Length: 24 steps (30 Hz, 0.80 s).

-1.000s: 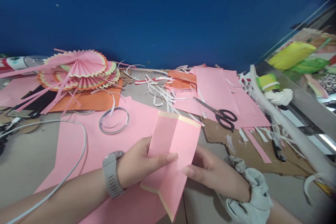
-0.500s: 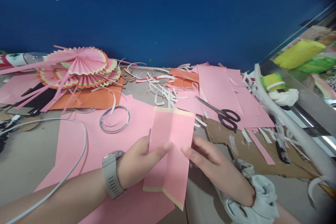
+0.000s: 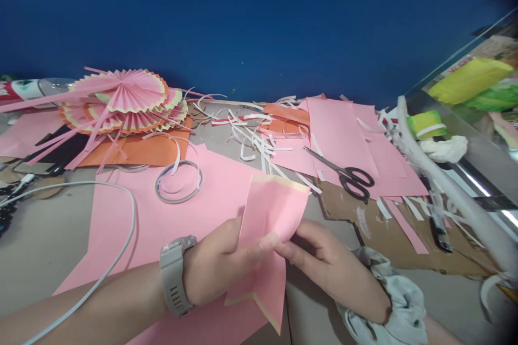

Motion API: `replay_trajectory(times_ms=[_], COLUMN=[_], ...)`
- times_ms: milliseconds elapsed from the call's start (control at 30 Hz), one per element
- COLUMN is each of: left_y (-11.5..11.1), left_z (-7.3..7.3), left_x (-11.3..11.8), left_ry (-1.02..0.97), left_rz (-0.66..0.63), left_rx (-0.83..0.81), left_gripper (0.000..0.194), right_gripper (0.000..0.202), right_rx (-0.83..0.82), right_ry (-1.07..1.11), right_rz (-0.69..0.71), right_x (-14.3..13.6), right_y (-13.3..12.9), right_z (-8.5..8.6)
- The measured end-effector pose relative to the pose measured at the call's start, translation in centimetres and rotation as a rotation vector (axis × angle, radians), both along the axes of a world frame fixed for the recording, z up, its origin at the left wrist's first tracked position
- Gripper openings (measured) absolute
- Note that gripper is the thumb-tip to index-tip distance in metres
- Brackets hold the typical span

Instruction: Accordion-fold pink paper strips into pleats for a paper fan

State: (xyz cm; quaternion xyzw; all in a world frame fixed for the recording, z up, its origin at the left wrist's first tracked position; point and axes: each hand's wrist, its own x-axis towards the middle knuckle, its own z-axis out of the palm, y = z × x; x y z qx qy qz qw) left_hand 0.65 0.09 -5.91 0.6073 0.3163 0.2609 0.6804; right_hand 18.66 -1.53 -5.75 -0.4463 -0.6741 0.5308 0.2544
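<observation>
A pink paper piece (image 3: 279, 205) with pale yellow bands along its top and bottom edges is between my two hands, creased lengthwise. My left hand (image 3: 230, 259), a grey watch on its wrist, grips it from the left with the thumb on its face; the fingers behind are hidden. My right hand (image 3: 313, 250), with a pale scrunchie at the wrist, pinches its right edge and bends that side inward. The thumbs nearly meet near the middle. Beneath lies a large pink sheet (image 3: 133, 221), with a roll of tape (image 3: 157, 186) on it.
Black-handled scissors (image 3: 352, 180) rest on pink sheets (image 3: 338, 129) at the right, beside brown cardboard (image 3: 376, 232). Pleated paper rosettes (image 3: 133, 91) sit back left. White paper strips (image 3: 246, 135) litter the back middle. A white cable (image 3: 131, 210) crosses over my left forearm.
The paper's right side, nearly flat before, now curves inward. My right fingers have moved slightly left and down, closer to my left thumb.
</observation>
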Motion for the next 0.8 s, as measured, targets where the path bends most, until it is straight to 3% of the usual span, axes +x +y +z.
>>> replay_trajectory(times_ms=[67, 233, 367, 467, 567, 667, 800], left_y=[0.2, 0.2, 0.1, 0.2, 0.3, 0.2, -0.2], left_z=[0.4, 0.3, -0.1, -0.1, 0.0, -0.2, -0.9], left_x=[0.0, -0.1, 0.2, 0.4, 0.5, 0.3, 0.0], left_ry=[-0.047, 0.032, -0.034, -0.055, -0.051, -0.175, -0.336], left_rz=[-0.086, -0.246, -0.307, -0.282, -0.34, -0.435, -0.316], left_rx=[0.062, 0.01, -0.075, -0.086, -0.265, -0.477, -0.683], left_gripper=[0.017, 0.009, 0.008, 0.003, 0.01, 0.025, 0.054], right_gripper=[0.005, 0.042, 0.03, 0.032, 0.027, 0.017, 0.013], right_rx=[-0.024, -0.127, -0.236, -0.222, -0.181, -0.21, -0.235], right_ry=[-0.008, 0.096, 0.25, 0.368, 0.423, 0.449, 0.477], right_rz=[-0.031, -0.131, -0.008, -0.018, -0.113, -0.153, -0.109], right_x=[-0.1, -0.4, -0.5, -0.5, -0.6, -0.5, -0.3], right_y=[0.0, 0.1, 0.1, 0.0, 0.0, 0.2, 0.5], right_z=[0.0, 0.0, 0.1, 0.4, 0.6, 0.3, -0.5])
